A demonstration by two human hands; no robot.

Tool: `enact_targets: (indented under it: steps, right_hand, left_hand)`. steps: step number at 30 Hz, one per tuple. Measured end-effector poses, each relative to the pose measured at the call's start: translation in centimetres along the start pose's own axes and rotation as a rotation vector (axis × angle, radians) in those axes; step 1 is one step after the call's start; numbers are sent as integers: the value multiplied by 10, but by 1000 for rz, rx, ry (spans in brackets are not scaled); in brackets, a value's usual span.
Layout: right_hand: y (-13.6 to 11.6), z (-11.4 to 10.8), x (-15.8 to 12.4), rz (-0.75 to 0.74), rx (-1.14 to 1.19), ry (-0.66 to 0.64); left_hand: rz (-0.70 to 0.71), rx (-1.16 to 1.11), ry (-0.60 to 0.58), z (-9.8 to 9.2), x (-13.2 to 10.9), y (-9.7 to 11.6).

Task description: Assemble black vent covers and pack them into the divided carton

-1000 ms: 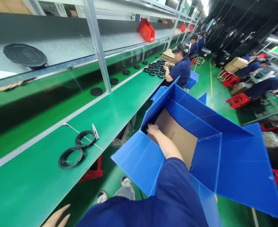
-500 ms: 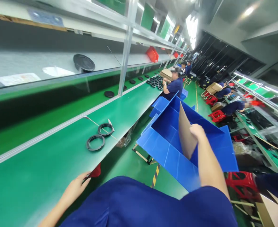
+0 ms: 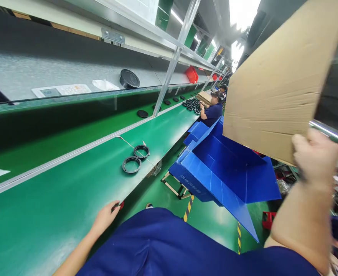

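Observation:
My right hand (image 3: 315,157) is closed on the lower edge of a large brown cardboard sheet (image 3: 272,92), raised at the right above an open blue box (image 3: 215,172). The box's flaps are spread outward and its visible inside is bare blue. At the near edge of the green workbench (image 3: 71,214), my left hand (image 3: 107,216) has its fingers curled together. Something dark and red shows by its fingertips, and I cannot make out what it is. Two black rings (image 3: 131,165) lie on the bench ahead of that hand, side by side.
A shelf (image 3: 79,74) above the bench carries a round black part (image 3: 129,79) and a red bin (image 3: 192,74). Black discs (image 3: 142,114) lie along the back strip. A co-worker (image 3: 213,111) sits farther along, beside many black rings. A metal post (image 3: 173,65) rises from the bench.
My right hand has lifted the cardboard sheet out of the blue box, up and to the right. My left hand stays at the bench edge while the view has shifted.

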State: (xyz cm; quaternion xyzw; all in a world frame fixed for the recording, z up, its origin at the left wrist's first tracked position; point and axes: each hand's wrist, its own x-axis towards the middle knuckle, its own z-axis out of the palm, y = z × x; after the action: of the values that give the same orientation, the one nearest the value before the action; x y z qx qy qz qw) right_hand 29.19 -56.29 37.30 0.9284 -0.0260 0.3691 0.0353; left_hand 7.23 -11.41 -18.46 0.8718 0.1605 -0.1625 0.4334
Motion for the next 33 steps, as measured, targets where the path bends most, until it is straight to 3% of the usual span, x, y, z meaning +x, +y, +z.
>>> enact_targets:
  steps: [3, 6, 12, 18, 23, 27, 30, 33]
  right_hand:
    - [-85, 62, -18, -180, 4, -131]
    - [-140, 130, -35, -345, 12, -343]
    - [-201, 270, -56, -566, -75, -659]
    - [-240, 409, -81, -613, -63, -847]
    - [-244, 484, -122, -636, -44, -1027]
    - [-251, 522, -148, -659, -59, -1160]
    - [-278, 543, -161, -731, -3, -1185]
    - [-324, 556, -180, -879, 143, -1210]
  left_hand:
    - [-22, -44, 41, -5, -8, -9]
    - [-75, -89, 104, -17, -16, -21]
    - [-335, -159, 208, -35, -34, -40]
    - [-450, -253, 336, -35, -24, -30]
    - [-388, -134, 289, -38, 31, 8]
    - [-85, 49, 142, -35, 111, 64]
    - [82, 182, 26, -28, 170, 100]
    - [57, 359, -43, -23, 200, 110]
